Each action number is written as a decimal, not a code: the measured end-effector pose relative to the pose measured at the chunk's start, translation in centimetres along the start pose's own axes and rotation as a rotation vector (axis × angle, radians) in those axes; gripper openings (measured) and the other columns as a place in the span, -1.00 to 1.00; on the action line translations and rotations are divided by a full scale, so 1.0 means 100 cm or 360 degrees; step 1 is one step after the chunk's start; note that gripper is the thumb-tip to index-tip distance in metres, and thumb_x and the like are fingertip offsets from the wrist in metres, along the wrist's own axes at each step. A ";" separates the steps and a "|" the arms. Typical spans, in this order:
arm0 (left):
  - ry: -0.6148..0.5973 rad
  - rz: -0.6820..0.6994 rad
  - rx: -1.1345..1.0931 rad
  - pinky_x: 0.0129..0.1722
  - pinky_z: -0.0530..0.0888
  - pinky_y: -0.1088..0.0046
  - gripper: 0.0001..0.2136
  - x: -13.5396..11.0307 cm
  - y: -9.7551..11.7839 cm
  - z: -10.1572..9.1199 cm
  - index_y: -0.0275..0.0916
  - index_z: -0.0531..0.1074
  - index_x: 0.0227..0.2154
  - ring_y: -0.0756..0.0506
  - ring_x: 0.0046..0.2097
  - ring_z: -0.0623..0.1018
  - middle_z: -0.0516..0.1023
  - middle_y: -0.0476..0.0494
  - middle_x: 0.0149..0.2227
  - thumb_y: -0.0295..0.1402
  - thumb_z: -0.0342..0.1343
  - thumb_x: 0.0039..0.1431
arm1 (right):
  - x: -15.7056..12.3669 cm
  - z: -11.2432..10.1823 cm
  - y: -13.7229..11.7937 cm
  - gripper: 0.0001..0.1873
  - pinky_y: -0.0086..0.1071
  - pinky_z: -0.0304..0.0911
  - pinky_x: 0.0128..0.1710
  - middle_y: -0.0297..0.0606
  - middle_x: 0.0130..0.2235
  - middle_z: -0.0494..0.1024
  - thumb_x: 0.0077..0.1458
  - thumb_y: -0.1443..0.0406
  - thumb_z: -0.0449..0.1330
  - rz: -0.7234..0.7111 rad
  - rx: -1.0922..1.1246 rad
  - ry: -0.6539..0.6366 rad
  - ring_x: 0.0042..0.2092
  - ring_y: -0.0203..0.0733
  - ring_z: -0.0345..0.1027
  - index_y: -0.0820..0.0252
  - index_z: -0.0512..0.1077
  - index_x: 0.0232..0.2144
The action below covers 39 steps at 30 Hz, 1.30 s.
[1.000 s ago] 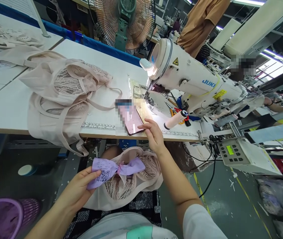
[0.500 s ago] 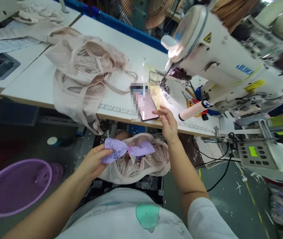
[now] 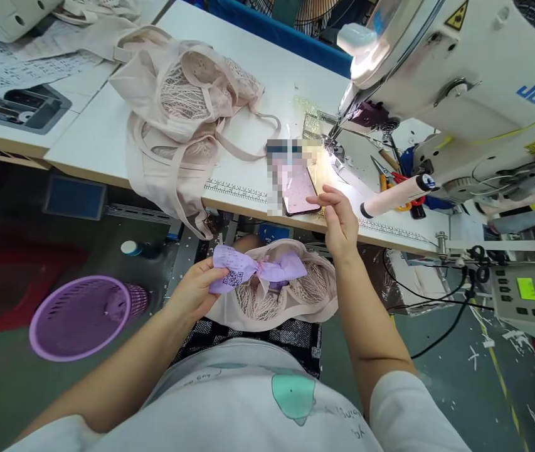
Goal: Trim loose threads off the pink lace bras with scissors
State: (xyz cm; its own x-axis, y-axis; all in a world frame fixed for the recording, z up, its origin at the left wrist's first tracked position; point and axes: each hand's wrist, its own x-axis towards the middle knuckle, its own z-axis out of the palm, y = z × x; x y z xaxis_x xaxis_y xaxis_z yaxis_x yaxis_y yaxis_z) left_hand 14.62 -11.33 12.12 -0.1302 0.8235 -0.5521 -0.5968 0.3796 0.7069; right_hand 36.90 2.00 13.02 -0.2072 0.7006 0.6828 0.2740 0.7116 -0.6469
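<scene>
Between the thumb and fingers of my left hand (image 3: 197,285) is one end of a purple paper tag (image 3: 235,269), printed with a QR code and gathered in the middle by a pink tie. Beneath the tag, a beige bra bundle (image 3: 267,307) with lacy cups rests on my lap. My right hand (image 3: 342,220) is at the table edge with its fingers stretched out, a fingertip at the lower right corner of a smartphone (image 3: 298,188). The phone lies face up on the table, its screen lit pink and partly blurred out. Nothing is gripped in my right hand.
A JUKI sewing machine (image 3: 460,81) stands at the right, with a pink thread cone (image 3: 396,196) and scissors (image 3: 406,188) beside it. More beige bras (image 3: 177,107) are heaped on the table (image 3: 93,141) at left. A purple basket (image 3: 81,320) stands on the floor.
The camera view has shifted, so the scene sits further right and the machine looks larger. My left hand keeps the purple tag; my right hand stays by the phone's corner.
</scene>
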 end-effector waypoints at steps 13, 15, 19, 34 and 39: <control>0.0125 -0.0094 0.0045 -0.44 0.49 0.55 -0.70 0.002 0.013 0.009 -0.34 0.50 -0.48 -0.06 -0.47 0.55 0.60 -0.12 -0.52 -0.61 0.24 -0.45 | 0.020 0.010 -0.007 -0.79 -0.16 0.13 0.07 -0.28 -0.24 0.53 0.15 0.33 -0.09 -0.0144 -0.0116 -0.0156 0.08 -0.17 0.17 0.11 0.31 -0.23; 0.0149 -0.0100 0.0039 -0.48 0.49 0.55 -0.69 0.003 0.014 0.008 -0.33 0.50 -0.49 -0.06 -0.50 0.55 0.60 -0.13 -0.52 -0.61 0.25 -0.48 | 0.019 0.010 -0.007 -0.79 -0.17 0.14 0.07 -0.27 -0.26 0.54 0.14 0.34 -0.09 -0.0129 -0.0109 -0.0142 0.07 -0.17 0.18 0.12 0.32 -0.25; 0.0177 -0.0159 0.0056 -0.52 0.50 0.52 -0.67 0.005 0.015 0.005 -0.33 0.50 -0.48 -0.08 -0.51 0.55 0.61 -0.15 -0.49 -0.59 0.26 -0.49 | 0.017 0.009 -0.008 -0.77 -0.17 0.16 0.05 -0.26 -0.28 0.54 0.14 0.34 -0.10 -0.0111 -0.0104 -0.0142 0.06 -0.16 0.19 0.14 0.35 -0.28; 0.0176 -0.0181 0.0011 -0.46 0.49 0.52 -0.76 0.005 0.016 0.005 -0.33 0.51 -0.53 -0.09 -0.46 0.56 0.60 -0.15 -0.50 -0.62 0.21 -0.43 | 0.031 0.014 -0.003 -0.75 -0.12 0.04 0.10 -0.24 -0.13 0.49 0.16 0.29 -0.11 -0.0005 -0.0290 -0.0219 0.16 -0.16 0.04 0.13 0.24 -0.13; 0.0142 -0.0165 0.0023 -0.46 0.47 0.58 -0.82 0.001 0.018 0.006 -0.33 0.51 -0.56 -0.05 -0.48 0.55 0.59 -0.14 -0.52 -0.62 0.20 -0.36 | 0.029 0.016 -0.004 -0.75 -0.11 0.05 0.10 -0.24 -0.14 0.49 0.16 0.30 -0.11 -0.0021 -0.0257 -0.0185 0.15 -0.15 0.06 0.13 0.26 -0.14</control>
State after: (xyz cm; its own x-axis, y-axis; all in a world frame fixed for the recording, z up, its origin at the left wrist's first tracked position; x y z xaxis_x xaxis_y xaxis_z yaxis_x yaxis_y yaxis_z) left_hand 14.00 -10.30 13.53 -0.1391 0.7391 -0.6591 -0.5992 0.4671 0.6502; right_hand 34.74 3.78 14.72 -0.3163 0.6995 0.6408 0.4159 0.7094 -0.5691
